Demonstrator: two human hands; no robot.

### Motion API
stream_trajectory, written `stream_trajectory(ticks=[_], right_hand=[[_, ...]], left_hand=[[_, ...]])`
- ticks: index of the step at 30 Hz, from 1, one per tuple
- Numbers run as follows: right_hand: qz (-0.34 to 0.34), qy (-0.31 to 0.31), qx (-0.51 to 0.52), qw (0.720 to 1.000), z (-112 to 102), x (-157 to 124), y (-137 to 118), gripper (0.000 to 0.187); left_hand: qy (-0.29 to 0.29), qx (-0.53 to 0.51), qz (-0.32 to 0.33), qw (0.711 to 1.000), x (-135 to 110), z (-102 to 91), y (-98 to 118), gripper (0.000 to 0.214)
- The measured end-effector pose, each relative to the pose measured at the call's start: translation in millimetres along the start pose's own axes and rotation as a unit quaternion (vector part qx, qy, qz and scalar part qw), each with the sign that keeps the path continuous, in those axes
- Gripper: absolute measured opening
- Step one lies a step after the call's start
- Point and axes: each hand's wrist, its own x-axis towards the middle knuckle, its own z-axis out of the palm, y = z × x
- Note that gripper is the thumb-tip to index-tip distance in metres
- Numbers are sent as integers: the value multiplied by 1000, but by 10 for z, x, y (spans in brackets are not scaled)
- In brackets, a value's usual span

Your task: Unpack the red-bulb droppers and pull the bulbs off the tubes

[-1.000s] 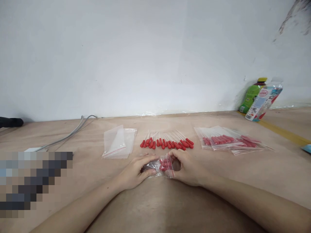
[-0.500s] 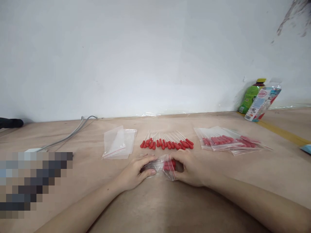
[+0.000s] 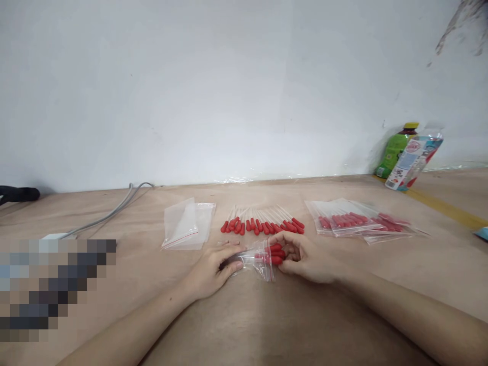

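My left hand [image 3: 213, 267] grips a clear zip bag [image 3: 249, 262] by its left end, with the thumb in front. Inside lie the thin clear stems of a few droppers [image 3: 276, 254], their red bulbs poking out through the bag's mouth on the right. My right hand [image 3: 301, 256] curls round these bulbs, its index finger along the bag's upper edge and its thumb at the lowest bulb. Just behind the hands is a row of loose droppers [image 3: 263, 226], bulbs towards me and stems pointing to the wall.
Flat unfilled zip bags [image 3: 186, 226] lie at the left. Filled bags of droppers [image 3: 354, 221] overlap at the right. Against the wall lean a green bottle [image 3: 394, 152] and a printed clear bottle [image 3: 414, 162]. A grey cable [image 3: 110, 212] crosses the table's left side.
The red bulbs have come out past the bag's mouth, to the right. My right hand has shifted slightly right, from the bag's edges to the bulbs. My left hand stays on the bag.
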Motion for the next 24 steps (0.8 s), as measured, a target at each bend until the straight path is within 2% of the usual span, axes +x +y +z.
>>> stream_trajectory(ticks=[2, 4, 8, 12, 16, 20, 22, 24], right_hand=[[4, -26, 17, 1000, 26, -19, -22, 43], [0, -17, 14, 1000, 51, -25, -14, 46], [-28, 30, -8, 999, 42, 7, 41, 32], [2, 65, 2, 998, -95, 46, 17, 27], [34, 105, -6, 994, -312, 32, -141, 29], [-35, 187, -97, 977, -542, -15, -438, 35], [-105, 261, -151, 948, -631, 0, -544, 35], [-194, 336, -192, 901, -675, 66, -549, 30]], left_hand=[[3, -3, -1, 1000, 1, 1, 2, 31], [5, -3, -4, 1000, 1, 3, 1, 31], [6, -2, -3, 1000, 0, 12, -8, 31], [8, -2, -3, 1000, -7, 20, -28, 33], [5, -2, -7, 1000, -12, 15, -29, 33], [0, -7, -8, 1000, -10, 10, -19, 31], [1, -9, -8, 1000, -9, 12, -22, 31], [1, -7, -9, 1000, -9, 15, -29, 32]])
